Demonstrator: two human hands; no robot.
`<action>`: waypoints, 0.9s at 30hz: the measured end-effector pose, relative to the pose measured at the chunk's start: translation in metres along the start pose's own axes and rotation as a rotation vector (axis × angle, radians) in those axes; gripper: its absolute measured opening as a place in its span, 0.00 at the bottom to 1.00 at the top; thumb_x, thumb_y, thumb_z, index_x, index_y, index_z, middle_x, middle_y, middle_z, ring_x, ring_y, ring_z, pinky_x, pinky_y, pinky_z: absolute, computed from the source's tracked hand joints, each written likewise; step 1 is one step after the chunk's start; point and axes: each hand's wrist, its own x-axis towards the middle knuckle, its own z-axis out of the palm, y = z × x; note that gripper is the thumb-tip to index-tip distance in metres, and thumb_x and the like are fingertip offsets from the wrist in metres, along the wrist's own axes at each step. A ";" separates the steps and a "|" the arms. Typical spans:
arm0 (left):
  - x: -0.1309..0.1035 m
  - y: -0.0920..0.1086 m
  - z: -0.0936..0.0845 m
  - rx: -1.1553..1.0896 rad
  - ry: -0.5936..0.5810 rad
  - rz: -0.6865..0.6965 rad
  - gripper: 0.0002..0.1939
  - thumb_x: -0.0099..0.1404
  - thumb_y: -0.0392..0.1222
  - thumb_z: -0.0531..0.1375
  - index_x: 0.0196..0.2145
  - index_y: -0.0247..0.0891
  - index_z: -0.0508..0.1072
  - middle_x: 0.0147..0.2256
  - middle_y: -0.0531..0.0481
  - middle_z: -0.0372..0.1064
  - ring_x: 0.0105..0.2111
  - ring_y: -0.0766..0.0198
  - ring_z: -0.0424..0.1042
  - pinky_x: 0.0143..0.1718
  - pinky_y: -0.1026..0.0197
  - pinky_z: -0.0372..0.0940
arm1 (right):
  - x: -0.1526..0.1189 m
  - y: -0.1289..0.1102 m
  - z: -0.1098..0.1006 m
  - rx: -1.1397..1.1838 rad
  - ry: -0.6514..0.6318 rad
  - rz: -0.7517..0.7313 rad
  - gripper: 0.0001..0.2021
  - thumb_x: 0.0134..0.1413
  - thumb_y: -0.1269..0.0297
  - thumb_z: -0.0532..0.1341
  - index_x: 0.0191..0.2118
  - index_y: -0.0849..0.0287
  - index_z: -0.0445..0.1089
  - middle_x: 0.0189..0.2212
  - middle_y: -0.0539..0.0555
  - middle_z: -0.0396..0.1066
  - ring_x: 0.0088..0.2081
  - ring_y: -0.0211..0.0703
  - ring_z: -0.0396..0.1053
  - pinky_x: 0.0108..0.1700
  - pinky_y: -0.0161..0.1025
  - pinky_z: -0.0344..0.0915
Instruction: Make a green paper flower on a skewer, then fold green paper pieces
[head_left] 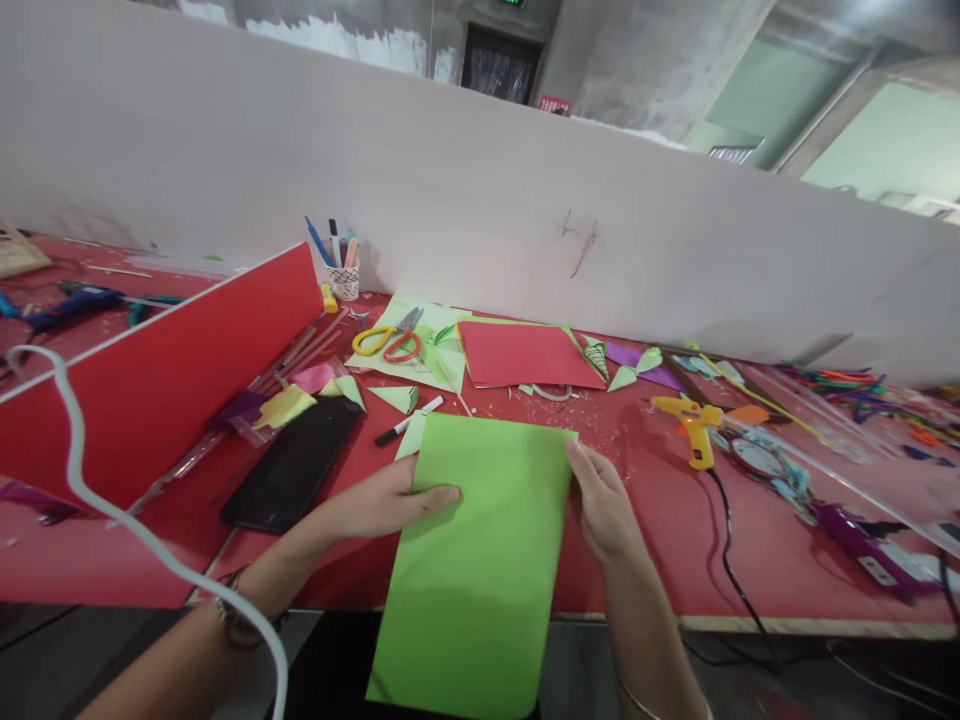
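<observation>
A bright green sheet of paper (pixel 484 570) is held up between my two hands over the table's front edge. My left hand (pixel 405 500) grips its left side, thumb on top and fingers hidden beneath. At the upper right corner, my right hand (pixel 598 492) pinches the sheet's edge. Just beyond the sheet lie a black-and-white marker (pixel 409 421) and a pale green folded paper piece (pixel 394 398). Scissors with yellow and orange handles (pixel 390 340) rest on a pale green sheet (pixel 442 372) farther back.
A red upright board (pixel 255 330) stands at the left, with a black phone (pixel 292 465) beside it. Red paper (pixel 532 352) and a pen cup (pixel 345 281) sit at the back. On the right are a yellow glue gun (pixel 694 425) and a purple power strip (pixel 862 545). A white cable (pixel 150 540) crosses the left foreground.
</observation>
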 end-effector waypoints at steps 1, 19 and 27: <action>0.001 -0.001 -0.001 0.007 0.009 -0.009 0.18 0.60 0.49 0.53 0.42 0.32 0.68 0.42 0.42 0.69 0.38 0.60 0.69 0.38 0.60 0.64 | 0.002 0.000 -0.002 -0.020 -0.004 -0.017 0.15 0.46 0.51 0.58 0.27 0.59 0.71 0.24 0.51 0.71 0.26 0.39 0.65 0.29 0.33 0.60; 0.012 -0.007 0.013 -0.123 0.293 -0.109 0.26 0.52 0.55 0.59 0.42 0.32 0.69 0.38 0.42 0.72 0.33 0.58 0.71 0.34 0.58 0.66 | 0.011 0.000 0.005 -0.331 0.239 -0.233 0.19 0.50 0.51 0.53 0.18 0.59 0.53 0.17 0.45 0.49 0.21 0.32 0.47 0.22 0.31 0.47; 0.009 0.001 0.003 0.064 0.413 -0.028 0.24 0.54 0.54 0.58 0.43 0.34 0.69 0.35 0.45 0.73 0.34 0.57 0.71 0.33 0.61 0.66 | 0.008 0.016 0.002 -0.267 0.002 -0.086 0.20 0.47 0.49 0.54 0.16 0.60 0.60 0.15 0.47 0.57 0.20 0.34 0.54 0.22 0.31 0.52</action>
